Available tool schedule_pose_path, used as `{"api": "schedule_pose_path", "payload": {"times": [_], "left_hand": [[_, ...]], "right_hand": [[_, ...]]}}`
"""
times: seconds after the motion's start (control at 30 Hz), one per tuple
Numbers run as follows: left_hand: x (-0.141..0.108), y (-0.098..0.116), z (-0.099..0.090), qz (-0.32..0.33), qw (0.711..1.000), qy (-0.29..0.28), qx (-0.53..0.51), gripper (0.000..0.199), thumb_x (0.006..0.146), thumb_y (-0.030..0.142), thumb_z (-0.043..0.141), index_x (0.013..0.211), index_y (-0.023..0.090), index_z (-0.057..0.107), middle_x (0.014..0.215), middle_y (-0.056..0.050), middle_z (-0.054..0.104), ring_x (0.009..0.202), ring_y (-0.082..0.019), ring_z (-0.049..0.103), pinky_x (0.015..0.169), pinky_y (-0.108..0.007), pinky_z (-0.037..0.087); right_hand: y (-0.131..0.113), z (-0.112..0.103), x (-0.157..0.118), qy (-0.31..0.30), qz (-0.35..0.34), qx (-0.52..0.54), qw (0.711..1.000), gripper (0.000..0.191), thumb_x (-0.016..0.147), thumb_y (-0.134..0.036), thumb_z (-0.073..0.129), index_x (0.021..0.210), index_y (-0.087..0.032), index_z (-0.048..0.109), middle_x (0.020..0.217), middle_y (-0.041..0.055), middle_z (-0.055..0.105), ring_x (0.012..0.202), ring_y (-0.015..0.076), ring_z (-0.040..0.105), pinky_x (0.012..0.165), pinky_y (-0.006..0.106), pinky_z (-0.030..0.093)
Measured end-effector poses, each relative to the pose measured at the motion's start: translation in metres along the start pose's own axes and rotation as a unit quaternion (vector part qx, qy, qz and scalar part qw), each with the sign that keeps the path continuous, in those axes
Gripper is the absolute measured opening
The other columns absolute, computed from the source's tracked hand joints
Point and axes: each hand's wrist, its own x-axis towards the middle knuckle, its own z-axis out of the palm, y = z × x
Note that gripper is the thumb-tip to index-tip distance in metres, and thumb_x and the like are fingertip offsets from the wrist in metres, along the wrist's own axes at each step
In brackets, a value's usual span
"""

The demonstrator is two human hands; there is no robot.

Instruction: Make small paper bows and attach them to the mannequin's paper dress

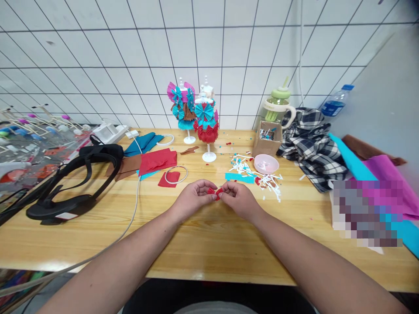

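Between my two hands, just above the table, is a small red paper bow (215,192). My left hand (197,194) pinches its left side between thumb and fingers. On its other side, my right hand (236,196) pinches the bow the same way. Behind my hands stands a small mannequin (206,120) dressed in red and blue pleated paper. A second mannequin (183,104), in magenta, blue and brown paper, is to its left. Left of my hands, a ring of tape (176,175) overlaps a red paper square (168,179).
White scraps (270,183), a blue strip (240,178) and a pink bowl (266,164) lie right of centre. A box (267,138) and a jug (278,104) stand behind. Folded red paper (157,162), a white cable (135,205) and a black headset (78,183) are on the left.
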Motion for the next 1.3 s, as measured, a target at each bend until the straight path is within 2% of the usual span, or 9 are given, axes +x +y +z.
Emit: {"api": "schedule_pose_path", "payload": {"times": [0.23,0.4,0.57,0.8,0.93,1.0,1.07,1.17,1.3], "left_hand": [[-0.0008,-0.0003,0.0016,0.044,0.996,0.020,0.080,0.039,0.065,0.028,0.077,0.097,0.014,0.060,0.070,0.003,0.060,0.063,-0.009,0.058,0.065,-0.023,0.045],[-0.0013,0.0000,0.0011,0.025,0.999,0.022,0.007,0.054,0.061,0.026,0.080,0.109,0.017,0.057,0.079,0.002,0.061,0.074,-0.011,0.061,0.073,-0.025,0.047],[0.0020,-0.0069,-0.0014,0.001,1.000,0.000,-0.023,0.029,0.067,0.035,0.075,0.081,0.013,0.063,0.082,-0.002,0.067,0.076,-0.013,0.061,0.075,-0.025,0.045],[-0.0015,-0.0029,0.0040,0.006,0.991,0.000,0.133,0.025,0.065,0.036,0.074,0.071,0.014,0.062,0.061,0.003,0.059,0.056,-0.009,0.052,0.054,-0.021,0.037],[-0.0023,-0.0002,0.0032,0.002,0.995,-0.011,0.102,0.030,0.063,0.040,0.075,0.071,0.014,0.062,0.066,0.001,0.064,0.062,-0.012,0.057,0.059,-0.023,0.042],[-0.0017,-0.0003,0.0011,-0.003,0.997,-0.014,0.070,0.033,0.063,0.043,0.076,0.075,0.015,0.065,0.074,-0.001,0.069,0.070,-0.015,0.062,0.067,-0.025,0.045],[-0.0011,-0.0011,-0.0006,0.001,0.998,-0.010,0.061,0.035,0.062,0.045,0.076,0.077,0.015,0.067,0.078,-0.003,0.071,0.074,-0.017,0.064,0.070,-0.027,0.047],[-0.0006,-0.0028,-0.0008,0.008,0.996,-0.002,0.093,0.034,0.064,0.045,0.075,0.076,0.015,0.067,0.076,-0.003,0.071,0.073,-0.017,0.064,0.069,-0.027,0.047],[-0.0009,-0.0040,0.0004,0.011,0.992,-0.019,0.121,0.032,0.067,0.043,0.073,0.079,0.014,0.068,0.076,-0.004,0.071,0.072,-0.017,0.064,0.068,-0.027,0.047]], "right_hand": [[0.0013,-0.0050,0.0023,0.002,-0.001,0.044,0.999,0.016,0.072,-0.031,0.059,0.082,-0.018,0.062,0.072,0.0000,0.061,0.063,0.0130,0.053,0.059,0.025,0.042],[0.0049,-0.0036,0.0043,0.030,0.004,0.072,0.997,0.015,0.071,-0.033,0.063,0.077,-0.019,0.062,0.068,-0.0007,0.061,0.060,0.0125,0.053,0.058,0.025,0.043],[0.0001,0.0015,0.0016,0.013,0.043,0.143,0.989,0.020,0.069,-0.037,0.064,0.078,-0.019,0.061,0.064,-0.0026,0.057,0.050,0.0103,0.051,0.046,0.023,0.037],[0.0010,0.0009,0.0028,0.008,0.014,0.075,0.997,0.008,0.065,-0.026,0.059,0.065,-0.018,0.058,0.064,-0.0019,0.057,0.061,0.0116,0.050,0.057,0.024,0.039],[0.0022,-0.0011,0.0032,0.021,0.008,0.059,0.998,0.009,0.067,-0.027,0.058,0.066,-0.018,0.058,0.064,-0.0024,0.055,0.060,0.0115,0.048,0.059,0.025,0.039],[0.0016,-0.0022,0.0024,0.035,0.007,0.059,0.998,0.010,0.069,-0.027,0.058,0.071,-0.018,0.059,0.064,-0.0029,0.053,0.058,0.0109,0.047,0.056,0.024,0.038],[0.0002,-0.0026,0.0012,0.037,0.011,0.076,0.996,0.018,0.072,-0.029,0.057,0.086,-0.019,0.062,0.073,-0.0018,0.056,0.058,0.0103,0.047,0.052,0.023,0.037],[-0.0016,-0.0017,0.0001,0.024,0.001,0.097,0.995,0.032,0.074,-0.032,0.058,0.103,-0.019,0.062,0.087,0.0012,0.061,0.060,0.0101,0.050,0.052,0.023,0.039],[-0.0001,-0.0006,0.0014,0.014,-0.022,0.057,0.998,0.017,0.071,-0.031,0.063,0.081,-0.017,0.065,0.066,-0.0008,0.059,0.056,0.0107,0.048,0.053,0.024,0.038]]}}
